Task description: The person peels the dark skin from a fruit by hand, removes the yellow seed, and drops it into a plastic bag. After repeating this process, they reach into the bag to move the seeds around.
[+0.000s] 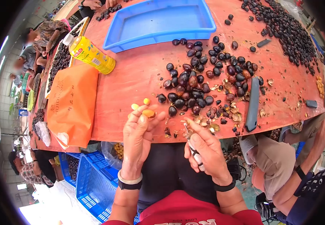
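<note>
Here, yellow kernel (148, 113) at fingertips of left hand (137, 138).

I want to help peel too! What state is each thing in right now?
Left hand: shut on peeled kernel.
Right hand: shut on small tool.
Peeled kernel: shell off, pinched in fingertips.
Dark nuts: unshelled, heaped loose.
Shells: broken, scattered.
Bottle: lying on side, capped.
Orange bag: lying flat.

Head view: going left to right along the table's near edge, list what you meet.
Orange bag, left hand holding a yellow kernel, right hand gripping a small tool, long dark bar.
</note>
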### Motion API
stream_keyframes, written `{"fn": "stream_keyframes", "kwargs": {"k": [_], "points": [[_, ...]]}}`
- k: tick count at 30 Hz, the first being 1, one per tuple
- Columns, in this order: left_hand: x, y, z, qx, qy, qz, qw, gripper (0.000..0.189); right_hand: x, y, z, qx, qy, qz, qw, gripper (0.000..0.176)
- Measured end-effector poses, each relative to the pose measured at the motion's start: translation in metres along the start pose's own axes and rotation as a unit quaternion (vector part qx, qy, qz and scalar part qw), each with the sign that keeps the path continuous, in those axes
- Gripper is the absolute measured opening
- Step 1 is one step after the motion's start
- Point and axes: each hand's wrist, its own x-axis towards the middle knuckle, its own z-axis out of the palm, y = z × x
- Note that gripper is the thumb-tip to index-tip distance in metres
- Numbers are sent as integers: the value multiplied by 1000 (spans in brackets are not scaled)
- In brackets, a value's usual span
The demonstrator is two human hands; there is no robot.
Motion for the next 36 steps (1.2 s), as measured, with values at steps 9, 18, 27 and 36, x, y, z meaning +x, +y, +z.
{"fn": "stream_keyframes", "kwargs": {"k": [9, 18, 27, 36], "points": [[-19, -12, 11, 10, -23, -43, 999, 26, 10, 0, 20, -124, -15, -49, 991, 52], [-30, -19, 14, -19, 2, -57, 998, 27, 15, 9, 21, -204, 14, -109, 973, 49], [-34, -15, 35, -41, 60, -36, 997, 25, 19, 16, 16, -178, 75, -160, 968, 41], [15, -1, -21, 696, -34, 313, 646, 24, 4, 5, -9, -80, 86, -68, 991, 39]]}}
